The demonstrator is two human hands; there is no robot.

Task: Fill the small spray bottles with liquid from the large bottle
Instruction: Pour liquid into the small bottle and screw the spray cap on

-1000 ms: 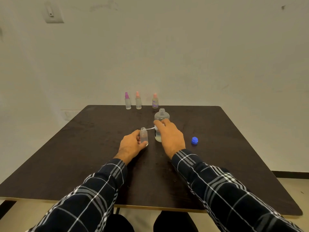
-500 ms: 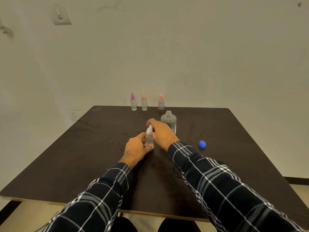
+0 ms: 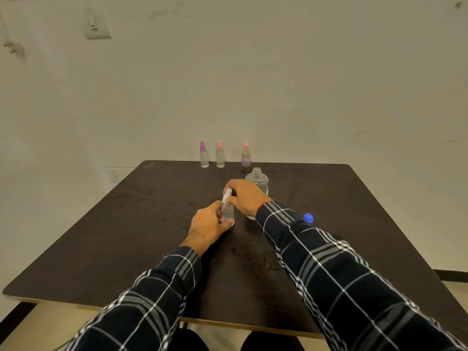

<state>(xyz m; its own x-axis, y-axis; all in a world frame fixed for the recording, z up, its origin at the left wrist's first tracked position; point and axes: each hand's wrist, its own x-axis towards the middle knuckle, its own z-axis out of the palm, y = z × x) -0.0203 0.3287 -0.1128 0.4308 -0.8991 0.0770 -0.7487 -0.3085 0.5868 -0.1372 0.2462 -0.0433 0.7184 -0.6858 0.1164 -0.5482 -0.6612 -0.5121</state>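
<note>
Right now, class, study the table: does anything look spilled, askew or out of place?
Nothing is tipped. The large bottle stands uncapped behind the right hand, and a blue cap lies apart on the table by the right sleeve. Faint marks nearer the person might be drips, but that cannot be told.

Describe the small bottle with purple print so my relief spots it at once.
At the far edge of the dark table, three small spray bottles stand in a row. It is the right-hand one, just behind the large open bottle. Only it has purple print on its body.
</note>
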